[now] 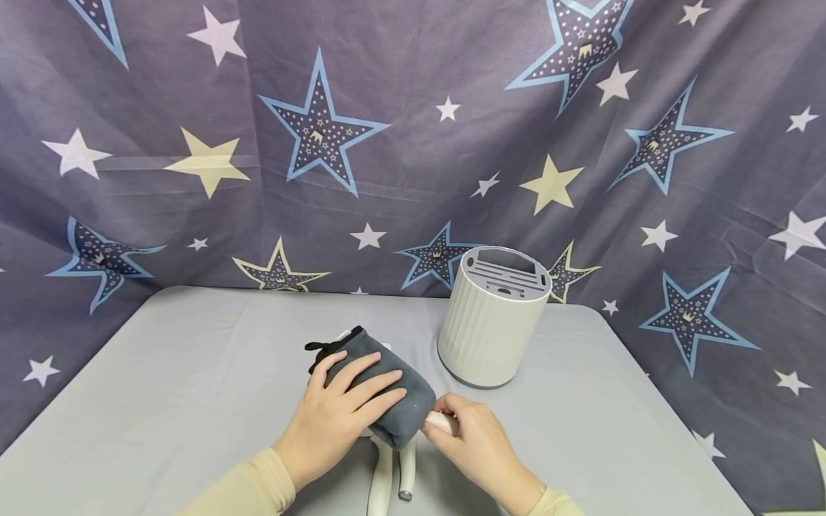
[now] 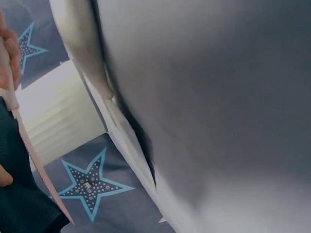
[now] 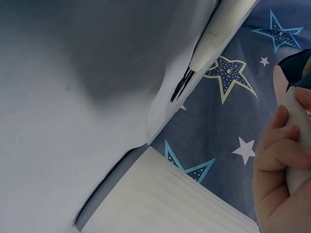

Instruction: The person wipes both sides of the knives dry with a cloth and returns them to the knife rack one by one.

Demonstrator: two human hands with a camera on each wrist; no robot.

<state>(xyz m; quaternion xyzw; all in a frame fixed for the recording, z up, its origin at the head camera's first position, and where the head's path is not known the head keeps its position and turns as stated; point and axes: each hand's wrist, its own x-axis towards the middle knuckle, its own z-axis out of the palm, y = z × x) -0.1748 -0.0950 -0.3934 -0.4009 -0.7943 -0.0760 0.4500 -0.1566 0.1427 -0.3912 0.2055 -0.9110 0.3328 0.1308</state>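
My right hand (image 1: 474, 437) grips the white handle of a knife (image 1: 444, 423). Its pinkish blade shows along the edge of a dark grey cloth (image 1: 406, 387) in the left wrist view. That folded cloth has black trim and a hanging loop at its far end. My left hand (image 1: 342, 408) holds it against the blade, with the fingers spread over the top; in the head view the cloth hides the blade. Below the cloth, two white handles (image 1: 382, 480) point toward me on the table, their far ends covered.
A ribbed cream knife block (image 1: 487, 326) with a grey slotted top stands behind my right hand. The table (image 1: 193, 373) has a pale grey cover. A star-patterned curtain (image 1: 400, 93) hangs close behind the table and along its sides.
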